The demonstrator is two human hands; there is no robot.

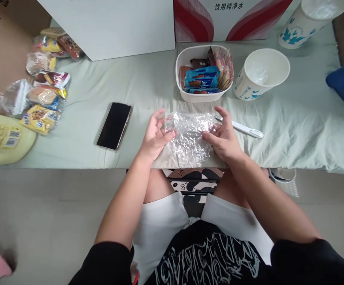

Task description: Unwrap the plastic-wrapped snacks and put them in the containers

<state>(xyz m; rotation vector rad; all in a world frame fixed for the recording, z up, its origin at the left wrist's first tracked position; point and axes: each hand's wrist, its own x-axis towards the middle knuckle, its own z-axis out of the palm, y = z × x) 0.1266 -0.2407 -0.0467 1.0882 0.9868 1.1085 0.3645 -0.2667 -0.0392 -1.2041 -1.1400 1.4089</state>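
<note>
Clear plastic wrapper point(189, 144), pinched at opposite sides by left hand point(154, 136) and right hand point(225, 138), near the table's point(83, 114) front edge. Might tear under uneven pulling, or snag on the white tool point(247, 129) just beside.

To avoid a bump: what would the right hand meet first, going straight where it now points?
The right hand would probably meet the white tub first, though the hand's height is unclear.
</note>
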